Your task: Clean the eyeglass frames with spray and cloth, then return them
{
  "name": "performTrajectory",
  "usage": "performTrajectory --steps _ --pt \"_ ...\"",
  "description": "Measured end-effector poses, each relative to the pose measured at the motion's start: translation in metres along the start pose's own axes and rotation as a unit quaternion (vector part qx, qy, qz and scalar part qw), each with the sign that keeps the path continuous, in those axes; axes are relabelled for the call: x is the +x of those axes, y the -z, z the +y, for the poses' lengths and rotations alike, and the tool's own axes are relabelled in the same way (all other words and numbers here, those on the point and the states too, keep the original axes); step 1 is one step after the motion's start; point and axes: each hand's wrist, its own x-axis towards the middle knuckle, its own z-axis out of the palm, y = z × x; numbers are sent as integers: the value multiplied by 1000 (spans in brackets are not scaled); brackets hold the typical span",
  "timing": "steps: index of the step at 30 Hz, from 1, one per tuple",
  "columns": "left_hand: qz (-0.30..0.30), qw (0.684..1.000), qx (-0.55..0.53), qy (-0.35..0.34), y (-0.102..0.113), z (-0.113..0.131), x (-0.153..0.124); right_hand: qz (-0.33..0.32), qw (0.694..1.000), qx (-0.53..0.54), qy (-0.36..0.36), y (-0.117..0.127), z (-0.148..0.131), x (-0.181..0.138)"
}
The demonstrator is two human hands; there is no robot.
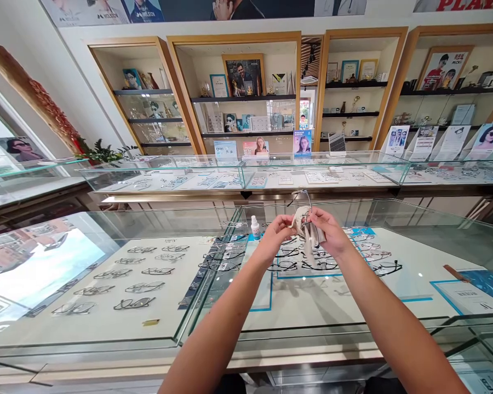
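Over the glass counter, my left hand [277, 238] pinches a pale cleaning cloth [302, 220], fingers bent against its left side. My right hand [329, 234] grips a pair of glasses [306, 198] together with the cloth. Part of the thin frame sticks up above the fingers, while the cloth wraps around the rest and hangs down. The lenses are mostly hidden by cloth and fingers. A small white spray bottle [254, 228] stands upright on the counter, left of my left hand. Beneath my hands, several dark-framed eyeglasses [320, 265] lie in rows.
On the left, several more eyeglasses [142, 272] are laid out in the glass display case [119, 336]. Across from me runs another glass showcase [213, 162] with small standing posters. Behind it are wooden wall shelves [172, 98]. A potted plant [107, 153] is at the far left.
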Motion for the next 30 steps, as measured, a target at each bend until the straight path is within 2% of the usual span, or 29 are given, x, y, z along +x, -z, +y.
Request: performTrajectory --steps 2,4,5,7,9,12,20,23,30 --pt "101 989 25 -106 1 2 -2 0 1000 -6 7 3 -3 0" --pt "200 950 95 -220 3 6 -5 -13 999 -32 9 6 -7 0" --pt "218 929 138 -266 4 9 -8 -22 998 -52 8 7 -9 0" --pt "192 898 211 -336 3 14 -14 -46 995 -94 1 8 -12 -2" --pt "132 878 265 -377 0 17 -18 -74 990 -120 -6 8 -14 -3" --pt "87 853 320 -402 -4 17 -20 -107 984 -142 -8 10 -15 -4" --pt "105 787 419 -441 4 12 -14 -146 976 -159 -11 16 -12 -1" --pt "100 782 425 -445 8 13 -13 -147 975 -166 -6 16 -13 0" --pt "102 795 417 -428 8 15 -13 -137 974 -178 3 15 -13 -1"
